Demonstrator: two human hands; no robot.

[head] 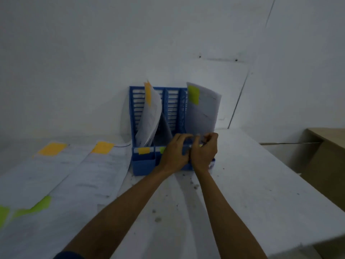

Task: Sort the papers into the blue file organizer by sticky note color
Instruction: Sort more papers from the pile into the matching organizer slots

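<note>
My hands crowd the front of the blue file organizer [143,163], my left hand [174,153] and right hand [203,152] pressed together at its right-hand slot, so that opening is blocked. A sheet with an orange note [149,113] leans across the left slot, and the sheet with a green note [203,109] fills the right. The middle slot stands open above. To my left, loose papers [61,180] cover the bench [252,184]; to my right it lies bare up to its edge. The wall [112,43] closes off everything behind.
</note>
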